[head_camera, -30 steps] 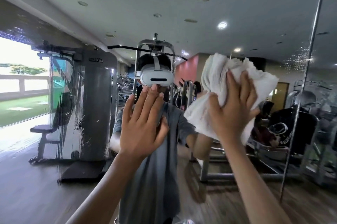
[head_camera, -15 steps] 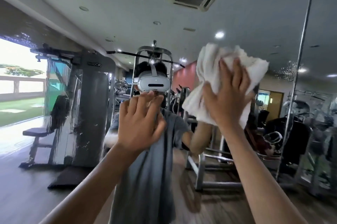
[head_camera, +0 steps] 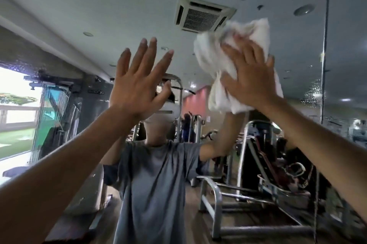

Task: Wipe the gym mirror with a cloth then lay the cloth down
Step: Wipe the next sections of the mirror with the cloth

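Right hand [head_camera: 250, 77] lies flat on the white cloth [head_camera: 210, 59], fingers straight and spread, pressing it against the gym mirror [head_camera: 99, 5]. The cloth is bunched just below and right of the reflected ceiling vent [head_camera: 202, 14]. Left hand [head_camera: 137, 87] is raised below and left of the vent, fingers straight and apart, holding nothing. Whether it touches the glass cannot be determined.

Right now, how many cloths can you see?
1: the white cloth, bunched under the right hand, pressed high on the mirror. The left hand is bare. Others may be hidden.
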`<state>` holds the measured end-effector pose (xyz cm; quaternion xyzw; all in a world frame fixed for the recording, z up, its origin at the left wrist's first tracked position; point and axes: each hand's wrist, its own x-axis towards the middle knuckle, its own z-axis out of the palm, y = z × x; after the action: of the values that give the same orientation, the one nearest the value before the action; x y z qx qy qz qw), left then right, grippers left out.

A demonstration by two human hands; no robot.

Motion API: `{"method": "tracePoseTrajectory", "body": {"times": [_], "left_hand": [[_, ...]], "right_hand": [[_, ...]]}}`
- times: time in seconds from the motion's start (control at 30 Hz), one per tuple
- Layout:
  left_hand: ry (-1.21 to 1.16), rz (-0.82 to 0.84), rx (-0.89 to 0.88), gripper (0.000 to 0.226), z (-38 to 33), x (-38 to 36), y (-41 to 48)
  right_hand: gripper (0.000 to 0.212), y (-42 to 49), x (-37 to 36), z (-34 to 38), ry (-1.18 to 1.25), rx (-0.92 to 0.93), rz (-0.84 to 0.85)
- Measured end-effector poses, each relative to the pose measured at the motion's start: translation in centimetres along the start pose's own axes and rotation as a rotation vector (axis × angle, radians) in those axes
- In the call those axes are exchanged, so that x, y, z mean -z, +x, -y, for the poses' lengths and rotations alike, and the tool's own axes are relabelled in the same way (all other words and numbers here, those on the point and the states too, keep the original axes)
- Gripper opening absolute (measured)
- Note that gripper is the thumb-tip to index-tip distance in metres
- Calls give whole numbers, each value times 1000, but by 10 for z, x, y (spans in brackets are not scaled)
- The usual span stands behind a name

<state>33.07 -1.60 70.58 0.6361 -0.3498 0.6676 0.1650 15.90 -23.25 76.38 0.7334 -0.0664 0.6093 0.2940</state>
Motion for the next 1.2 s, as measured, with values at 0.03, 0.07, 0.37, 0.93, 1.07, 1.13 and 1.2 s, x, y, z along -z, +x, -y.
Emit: {"method": "tracePoseTrajectory", "body": {"times": [0.03, 0.07, 0.37, 0.93, 1.07, 1.13, 1.2], "left_hand": [[-3, 5, 2, 70, 2, 0, 0], [-13, 5, 2, 70, 3, 0, 0], [-59, -64, -6, 68, 4, -3, -4], [-86, -122, 4, 66, 3, -4, -4], [-82, -115, 0, 66, 4, -4, -4], [-100, -131, -3, 65, 5, -4, -4], [-108, -141, -5, 64, 6, -4, -4]], "right_hand": [[70, 14, -2, 11, 2, -116, -30], [70, 23, -5, 23, -7, -185, -48], [69, 13, 3, -40, -70, 708, 57], [67, 44, 6, -59, -119, 576, 39], [68, 76, 0, -28, -42, -53, -110], [73, 77, -1, 2, -36, -157, -90], [73, 62, -3, 16, -24, -29, -49]]}}
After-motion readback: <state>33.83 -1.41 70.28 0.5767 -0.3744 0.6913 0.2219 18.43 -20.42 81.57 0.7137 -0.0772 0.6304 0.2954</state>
